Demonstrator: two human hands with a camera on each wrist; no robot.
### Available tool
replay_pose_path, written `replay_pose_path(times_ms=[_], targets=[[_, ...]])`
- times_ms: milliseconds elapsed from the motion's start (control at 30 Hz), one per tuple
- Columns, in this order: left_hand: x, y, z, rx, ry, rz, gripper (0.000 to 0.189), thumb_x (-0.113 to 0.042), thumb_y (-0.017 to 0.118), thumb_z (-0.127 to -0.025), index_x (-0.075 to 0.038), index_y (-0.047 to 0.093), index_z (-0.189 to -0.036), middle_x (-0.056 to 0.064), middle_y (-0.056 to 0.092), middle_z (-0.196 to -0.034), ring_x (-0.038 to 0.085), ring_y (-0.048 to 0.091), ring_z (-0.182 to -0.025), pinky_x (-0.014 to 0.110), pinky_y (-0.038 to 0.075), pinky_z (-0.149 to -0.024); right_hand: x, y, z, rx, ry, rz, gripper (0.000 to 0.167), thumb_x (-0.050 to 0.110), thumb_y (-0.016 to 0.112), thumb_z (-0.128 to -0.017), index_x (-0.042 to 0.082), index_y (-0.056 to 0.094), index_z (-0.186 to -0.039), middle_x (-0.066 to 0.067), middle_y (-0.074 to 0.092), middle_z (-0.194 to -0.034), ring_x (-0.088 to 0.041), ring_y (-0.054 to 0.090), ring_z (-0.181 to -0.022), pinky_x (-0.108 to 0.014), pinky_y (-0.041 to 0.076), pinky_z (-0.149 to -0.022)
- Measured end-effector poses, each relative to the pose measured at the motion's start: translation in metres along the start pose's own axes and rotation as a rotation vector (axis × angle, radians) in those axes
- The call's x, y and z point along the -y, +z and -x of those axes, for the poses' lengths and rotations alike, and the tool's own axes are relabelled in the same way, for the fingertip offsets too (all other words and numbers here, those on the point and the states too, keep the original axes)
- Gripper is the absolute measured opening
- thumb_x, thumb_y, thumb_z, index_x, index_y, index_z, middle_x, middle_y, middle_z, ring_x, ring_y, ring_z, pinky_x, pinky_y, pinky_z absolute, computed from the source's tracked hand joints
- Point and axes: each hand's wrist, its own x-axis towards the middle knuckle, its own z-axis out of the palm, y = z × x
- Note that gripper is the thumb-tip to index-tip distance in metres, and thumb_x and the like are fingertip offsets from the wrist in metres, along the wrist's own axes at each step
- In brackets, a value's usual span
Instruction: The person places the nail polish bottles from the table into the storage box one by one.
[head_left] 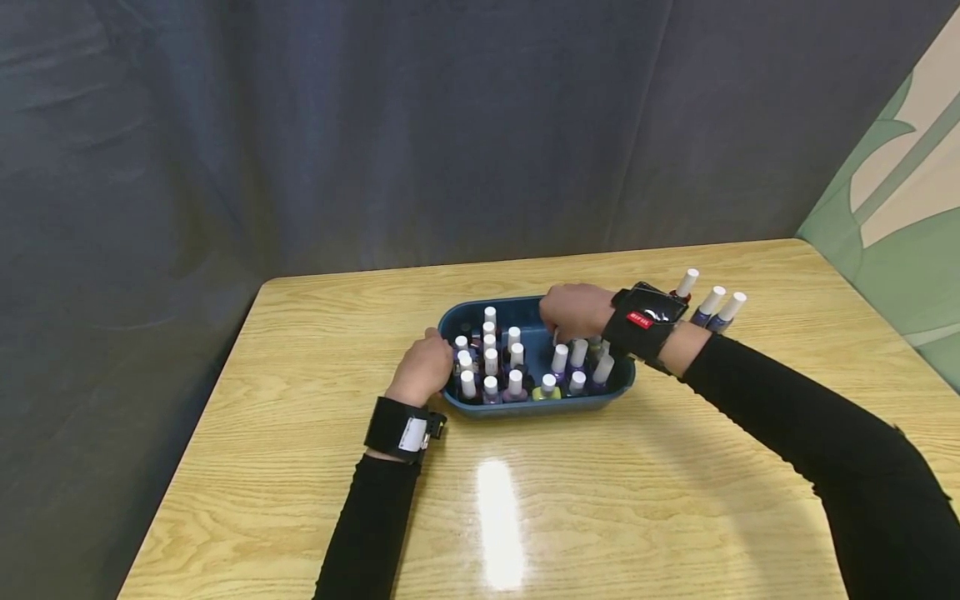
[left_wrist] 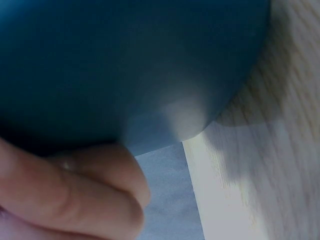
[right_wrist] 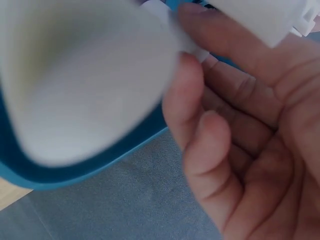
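Observation:
A dark blue oval bin (head_left: 532, 408) stands on the table with several white-capped nail polish bottles (head_left: 491, 362) upright or slightly tilted in it. My left hand (head_left: 422, 368) grips the bin's left end, its curled fingers (left_wrist: 100, 190) against the outer wall in the left wrist view. Over the bin's right half, my right hand (head_left: 577, 310) reaches in from above. Its thumb and forefinger pinch the white cap (right_wrist: 186, 37) of a nail polish bottle, whose body is hidden. Another white cap looms blurred and close in the right wrist view.
Behind the right wrist, a red nail polish bottle (head_left: 686, 283) and two purple-blue ones (head_left: 717, 307) stand on the wooden table (head_left: 315, 367). A dark cloth (head_left: 450, 133) hangs along the table's back edge. A leaf-patterned surface (head_left: 900, 208) lies beyond the right edge.

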Motion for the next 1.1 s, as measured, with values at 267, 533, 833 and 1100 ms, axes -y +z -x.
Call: replay_pose_path(times_ms=[267,533,833,1100], targets=[[-0.001,-0.001,0.000,0.009,-0.019,0.010,0.033,-0.015,0.027,-0.100,0.011,0.043,-0.114,0.025,0.061,-0.080,0.022,0.060,-0.048,0.027,0.046,-0.044,-0.002,-0.005,0.006,-0.038,-0.026,-0.032,0.009,0.011,0.071,-0.078,0.009,0.071,-0.086,-0.003,0.066,-0.083,-0.013,0.055,-0.067,-0.029,0.049,-0.063],[-0.002,-0.001,0.001,0.006,-0.026,0.001,0.034,-0.016,0.027,-0.100,0.010,0.042,-0.115,0.024,0.061,-0.081,0.023,0.061,-0.050,0.028,0.046,-0.045,-0.021,-0.019,0.034,-0.196,-0.028,-0.122,0.011,0.007,0.069,-0.078,0.007,0.071,-0.089,-0.004,0.067,-0.084,-0.014,0.058,-0.071,-0.033,0.051,-0.067],[0.001,-0.001,0.002,0.002,-0.003,-0.007,0.033,-0.015,0.029,-0.099,0.011,0.043,-0.115,0.025,0.061,-0.082,0.024,0.061,-0.050,0.029,0.047,-0.046,-0.066,-0.014,0.079,-0.314,0.086,-0.279,0.017,0.007,0.067,-0.081,0.001,0.068,-0.097,-0.010,0.068,-0.087,-0.013,0.061,-0.064,-0.028,0.052,-0.058],[0.003,-0.002,0.004,0.000,-0.002,-0.011,0.032,-0.013,0.028,-0.099,0.011,0.043,-0.114,0.024,0.060,-0.079,0.025,0.061,-0.051,0.028,0.047,-0.045,-0.104,-0.005,0.113,-0.456,0.244,-0.197,0.019,0.008,0.068,-0.080,-0.002,0.068,-0.095,-0.017,0.069,-0.090,-0.025,0.064,-0.075,-0.036,0.050,-0.064]])
